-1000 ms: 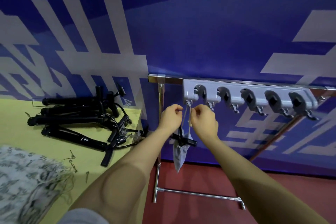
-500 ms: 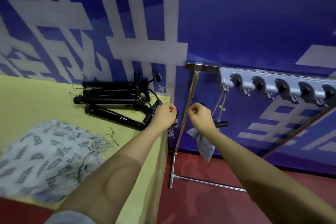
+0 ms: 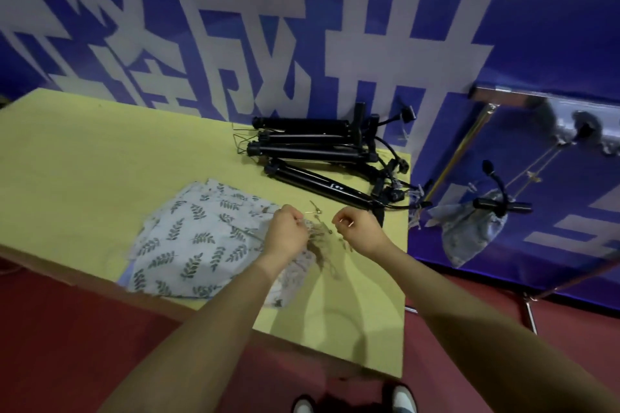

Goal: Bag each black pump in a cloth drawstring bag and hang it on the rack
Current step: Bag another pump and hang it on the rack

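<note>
One bagged pump (image 3: 476, 228) is seen hung by its cord from the rack (image 3: 570, 131); four pumps (image 3: 312, 147) are left on the table (image 3: 100, 151). Above the cloth bags (image 3: 194, 238), the left hand (image 3: 287, 233) and right hand (image 3: 360, 231) are curled; whether anything is pinched cannot be told.

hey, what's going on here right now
A person is bagging black pumps and hanging them on a rack. One bagged pump already hangs by its strings from the rack at the right. Four more pumps lie on the yellow table. Both hands, left and right, are curled over the pile of leaf-print bags, apparently picking at the drawstrings of the next one. No pump is in hand yet.
</note>
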A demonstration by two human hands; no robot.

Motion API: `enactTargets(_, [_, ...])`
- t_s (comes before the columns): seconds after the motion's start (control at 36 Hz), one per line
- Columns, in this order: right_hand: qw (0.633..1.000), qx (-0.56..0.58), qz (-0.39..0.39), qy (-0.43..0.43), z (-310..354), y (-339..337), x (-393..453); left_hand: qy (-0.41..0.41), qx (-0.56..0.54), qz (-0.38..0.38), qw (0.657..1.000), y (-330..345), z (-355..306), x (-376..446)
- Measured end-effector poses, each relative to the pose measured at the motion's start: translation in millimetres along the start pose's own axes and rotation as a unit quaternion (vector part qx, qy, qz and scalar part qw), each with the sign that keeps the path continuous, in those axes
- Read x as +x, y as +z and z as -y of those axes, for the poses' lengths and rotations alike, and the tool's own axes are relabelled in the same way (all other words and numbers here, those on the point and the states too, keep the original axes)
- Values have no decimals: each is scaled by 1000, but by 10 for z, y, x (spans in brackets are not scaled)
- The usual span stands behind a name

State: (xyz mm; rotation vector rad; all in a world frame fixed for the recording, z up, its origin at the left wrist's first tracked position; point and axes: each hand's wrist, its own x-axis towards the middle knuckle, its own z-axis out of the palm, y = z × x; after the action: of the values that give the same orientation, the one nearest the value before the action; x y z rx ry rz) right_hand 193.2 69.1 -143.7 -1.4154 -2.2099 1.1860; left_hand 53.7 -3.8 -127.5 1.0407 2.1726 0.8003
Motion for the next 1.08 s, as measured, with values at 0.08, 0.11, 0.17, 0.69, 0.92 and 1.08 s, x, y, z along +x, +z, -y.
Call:
enactTargets(0.08, [999, -40, 31, -19, 147, 224, 75, -1, 23, -7, 1000, -181, 244, 56])
enactTargets(0.11, [998, -48, 42, -24, 188, 278, 105, -3, 30, -7, 1000, -222, 312, 75])
enactTargets(0.17, [996, -67, 58, -29, 244, 387, 180, -3, 43, -4, 999, -276, 436, 115])
enactTargets(0.69, [996, 16, -22, -83, 410, 842, 558, 58, 273, -20, 960, -188, 763, 249])
enactTargets(0.92, [992, 56, -52, -104, 574, 687, 516, 204, 210, -62, 954, -587, 480, 170])
enactTargets(1.08, [990, 41, -72, -113, 672, 614, 546, 236, 321, -31, 916, -763, 339, 186])
